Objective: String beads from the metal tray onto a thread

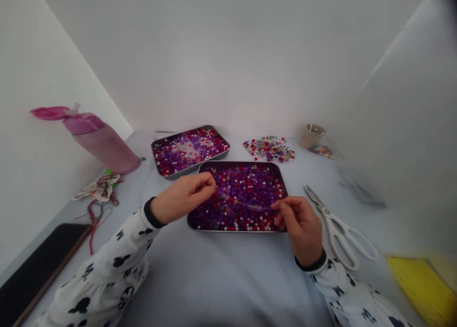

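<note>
A thin, clear string of beads (246, 204) is stretched between my two hands, over a dark tray (243, 231) full of purple, red and white beads. My left hand (187, 193) is closed in a pinch on the string's left end, above the tray's left side. At the right edge of the tray, my right hand (300, 224) pinches the other end between thumb and fingers. A few clear and reddish beads show along the string; the exact ends are hidden by my fingers.
Behind stand a second bead tray (191, 151), a loose bead pile (269, 149) and a small cup (312, 135). White-handled scissors (339, 227) and a yellow packet (421, 286) lie right. At left are a pink bottle (107, 143), colored cords (94, 217) and a dark flat device (43, 265).
</note>
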Demonstrator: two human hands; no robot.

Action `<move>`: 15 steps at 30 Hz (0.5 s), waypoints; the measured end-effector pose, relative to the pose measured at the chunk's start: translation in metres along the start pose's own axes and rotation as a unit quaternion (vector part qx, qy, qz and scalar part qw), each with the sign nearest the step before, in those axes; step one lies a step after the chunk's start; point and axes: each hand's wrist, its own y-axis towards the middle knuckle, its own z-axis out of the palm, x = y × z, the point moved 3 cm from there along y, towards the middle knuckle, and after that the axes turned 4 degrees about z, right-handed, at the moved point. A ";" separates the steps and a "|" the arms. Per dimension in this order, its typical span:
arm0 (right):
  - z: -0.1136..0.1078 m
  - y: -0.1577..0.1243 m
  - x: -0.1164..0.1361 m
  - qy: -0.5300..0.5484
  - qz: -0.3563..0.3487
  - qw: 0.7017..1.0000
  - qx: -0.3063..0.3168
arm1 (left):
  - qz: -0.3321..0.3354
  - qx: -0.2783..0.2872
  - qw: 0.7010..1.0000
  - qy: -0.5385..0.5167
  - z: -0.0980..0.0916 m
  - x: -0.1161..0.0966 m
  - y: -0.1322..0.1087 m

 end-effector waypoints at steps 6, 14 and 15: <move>0.000 0.001 -0.001 0.011 0.005 1.000 0.005 | -0.003 0.013 0.999 -0.040 0.001 0.003 -0.002; 0.000 0.000 0.003 0.015 0.002 1.000 0.007 | 0.007 0.049 0.998 -0.024 0.003 0.001 0.000; 0.000 0.000 0.003 0.015 0.001 1.000 0.008 | 0.008 0.048 0.999 -0.024 0.003 0.001 0.000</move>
